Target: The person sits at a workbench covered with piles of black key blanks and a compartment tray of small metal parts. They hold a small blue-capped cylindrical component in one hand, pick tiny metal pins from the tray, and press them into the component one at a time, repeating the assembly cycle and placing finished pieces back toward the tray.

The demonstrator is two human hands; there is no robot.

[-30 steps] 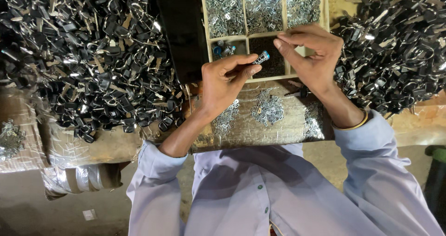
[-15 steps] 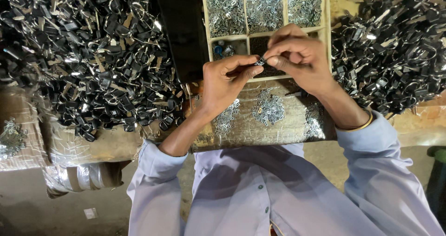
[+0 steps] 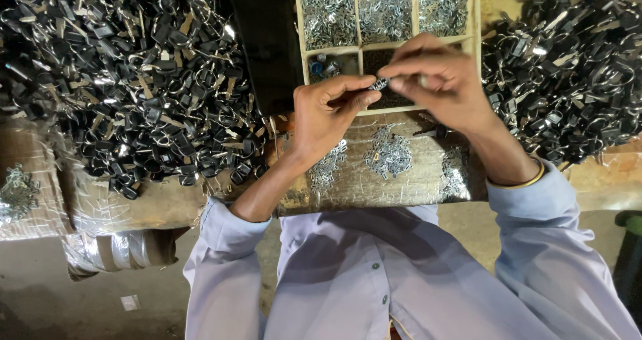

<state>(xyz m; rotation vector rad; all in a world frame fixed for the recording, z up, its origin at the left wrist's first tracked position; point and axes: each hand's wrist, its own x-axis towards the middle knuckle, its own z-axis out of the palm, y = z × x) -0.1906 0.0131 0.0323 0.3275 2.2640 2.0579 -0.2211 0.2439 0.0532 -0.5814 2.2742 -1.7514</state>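
Clip (image 3: 379,84), small and metal, is pinched between the fingertips of both hands, left hand (image 3: 326,116) and right hand (image 3: 438,79), just above the tray (image 3: 299,42). Loose clips lie on the board (image 3: 414,186) below.

I see both hands meeting over the wooden compartment tray (image 3: 476,19) — my left hand (image 3: 328,116) and right hand (image 3: 438,82) pinch one small metal part (image 3: 379,84) between their fingertips, just above the tray's front edge. Left of the tray lies a big heap of black-and-silver pieces (image 3: 134,79); a second heap (image 3: 568,66) lies to its right.
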